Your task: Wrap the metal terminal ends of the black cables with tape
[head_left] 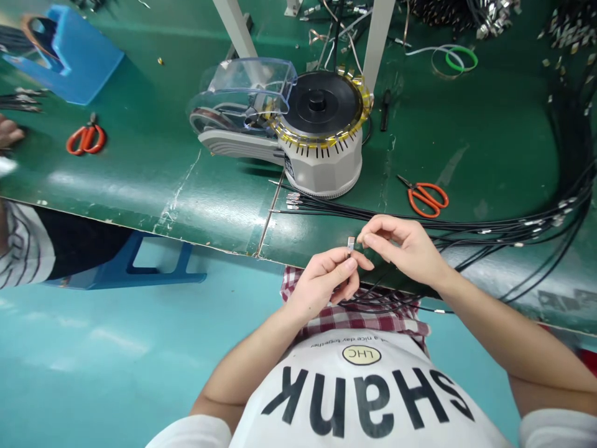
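My left hand (pixel 324 281) pinches a black cable between thumb and forefinger, just below its small silver connector (pixel 351 242), which points up from the fingertips. Close to the connector's right side is my right hand (pixel 401 247), thumb and forefinger pressed together; whatever they hold, if anything, is too small to make out. Behind both hands a bundle of black cables (pixel 336 209) with silver plug ends lies along the green table (pixel 224 205). More black cables (pixel 387 300) hang over the table edge by my lap.
A round tape dispenser (pixel 324 158) with a clear cover stands beyond my hands. Red-handled cutters (pixel 426 199) lie to the right, another pair (pixel 86 138) to the left. A blue tape holder (pixel 88 56) and another person's hand (pixel 8 132) are at far left.
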`<state>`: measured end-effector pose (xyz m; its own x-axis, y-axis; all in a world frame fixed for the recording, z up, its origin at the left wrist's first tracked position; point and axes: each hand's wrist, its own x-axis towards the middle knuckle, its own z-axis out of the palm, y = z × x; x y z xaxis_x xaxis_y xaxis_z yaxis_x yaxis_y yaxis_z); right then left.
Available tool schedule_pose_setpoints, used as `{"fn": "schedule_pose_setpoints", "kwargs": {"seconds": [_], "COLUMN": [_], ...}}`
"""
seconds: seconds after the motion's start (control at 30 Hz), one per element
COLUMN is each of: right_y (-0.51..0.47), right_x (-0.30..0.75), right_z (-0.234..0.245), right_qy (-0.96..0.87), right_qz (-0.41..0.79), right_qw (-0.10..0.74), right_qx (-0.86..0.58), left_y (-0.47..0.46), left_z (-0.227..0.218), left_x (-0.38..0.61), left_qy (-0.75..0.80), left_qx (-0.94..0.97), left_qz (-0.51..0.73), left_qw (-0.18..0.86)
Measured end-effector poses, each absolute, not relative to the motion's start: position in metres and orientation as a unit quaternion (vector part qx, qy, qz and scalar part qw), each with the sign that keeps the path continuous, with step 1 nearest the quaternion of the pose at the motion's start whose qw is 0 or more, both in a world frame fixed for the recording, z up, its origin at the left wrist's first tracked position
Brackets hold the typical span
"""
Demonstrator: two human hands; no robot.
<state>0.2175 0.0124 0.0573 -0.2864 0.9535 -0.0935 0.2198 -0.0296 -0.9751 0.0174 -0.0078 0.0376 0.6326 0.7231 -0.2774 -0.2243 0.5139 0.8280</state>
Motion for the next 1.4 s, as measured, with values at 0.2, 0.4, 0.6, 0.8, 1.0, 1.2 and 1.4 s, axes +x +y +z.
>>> {"fn": "schedule_pose_setpoints", "kwargs": {"seconds": [0.2, 0.4, 0.6, 0.8, 1.0, 1.2, 1.4], "right_y": [0.016, 0.067, 0.180, 0.248, 0.263, 0.255, 0.205], "right_x": [0.211, 0.213, 0.233, 0.221, 0.210, 0.209, 0.201], "right_z": [0.068, 0.084, 0.097, 0.125, 0.125, 0.123, 0.137], "right_qy": [-0.635, -0.601, -0.518, -0.535, -0.609, -0.679, -0.695], "right_qz": [0.536, 0.496, 0.377, 0.432, 0.352, 0.213, 0.066], "right_qw": [0.323, 0.392, 0.520, 0.378, 0.350, 0.364, 0.493], "right_qx": [-0.454, -0.490, -0.565, -0.620, -0.619, -0.602, -0.518], "left_y": [-0.011, -0.015, -0.016, -0.016, -0.014, -0.012, -0.013], "left_z": [0.041, 0.043, 0.045, 0.044, 0.042, 0.041, 0.045], "left_x": [0.022, 0.019, 0.015, 0.015, 0.012, 0.014, 0.013], "left_qy": [0.333, 0.352, 0.358, 0.348, 0.354, 0.354, 0.358], "left_qx": [0.406, 0.361, 0.331, 0.325, 0.322, 0.329, 0.341], "left_qz": [0.287, 0.364, 0.392, 0.385, 0.375, 0.366, 0.379], "left_qw": [0.801, 0.783, 0.780, 0.791, 0.794, 0.796, 0.782]}}
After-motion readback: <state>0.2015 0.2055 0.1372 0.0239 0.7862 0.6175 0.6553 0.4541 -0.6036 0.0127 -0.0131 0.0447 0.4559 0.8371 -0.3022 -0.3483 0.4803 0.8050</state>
